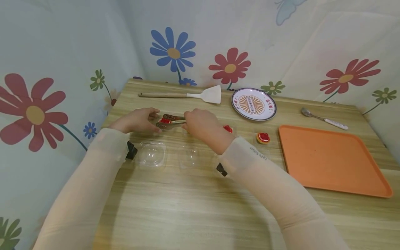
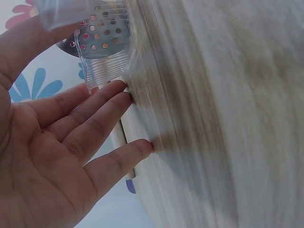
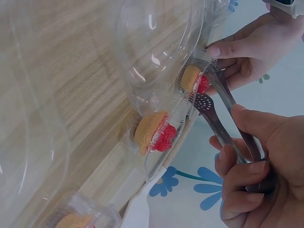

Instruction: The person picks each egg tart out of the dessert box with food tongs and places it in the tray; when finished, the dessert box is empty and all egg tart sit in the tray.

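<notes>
My right hand (image 1: 204, 126) grips metal tongs (image 3: 217, 124) with perforated ends. The ends lie on either side of a small tart (image 1: 165, 121) with red topping and a golden crust. That tart sits in a clear plastic box (image 2: 107, 69) with ribbed walls. My left hand (image 1: 140, 119) is at the box's far left, fingers extended, its thumb and fingertips right at the box's edge. In the left wrist view, other fingertips rest on the table. A second tart (image 3: 151, 133) sits in its own clear box, mostly behind my right hand in the head view.
Further right are more tarts (image 1: 263, 138), with clear lids (image 1: 152, 154) spread toward me. Behind lie a white spatula (image 1: 211, 94) and a round patterned plate (image 1: 253, 104). An orange tray (image 1: 331, 159) and a spoon (image 1: 325, 119) are on the right. A flowered cloth backs the table.
</notes>
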